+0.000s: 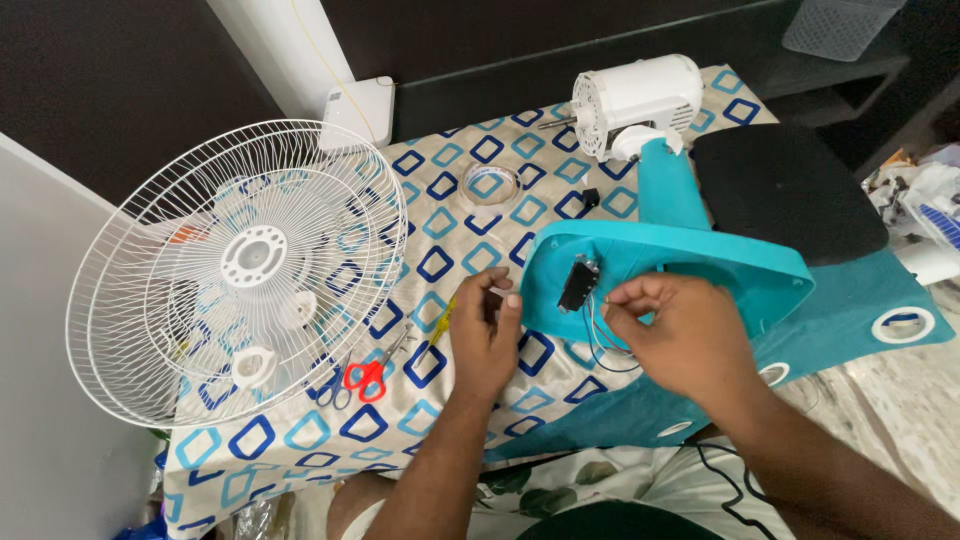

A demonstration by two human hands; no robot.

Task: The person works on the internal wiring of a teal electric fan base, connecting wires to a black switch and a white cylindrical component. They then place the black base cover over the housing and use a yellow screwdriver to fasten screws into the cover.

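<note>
A teal fan base [700, 255] lies tipped on its side on the patterned cloth [440, 265], with its neck leading up to a white motor housing [640, 95]. A small black part [577, 283] with thin wires hangs in the open underside. My right hand [680, 335] pinches the wires just right of that part. My left hand [487, 335] rests against the base's left edge, thumb up, with something thin and pale between its fingers. A yellow-handled screwdriver [443, 320] lies just left of it.
White wire fan grilles [240, 265] lie stacked at the left. A roll of clear tape [490, 185] sits near the cloth's far side, red-handled scissors [365, 378] near its front. A black cushion [790, 190] and a teal curtain with eyelets [870, 320] are at the right.
</note>
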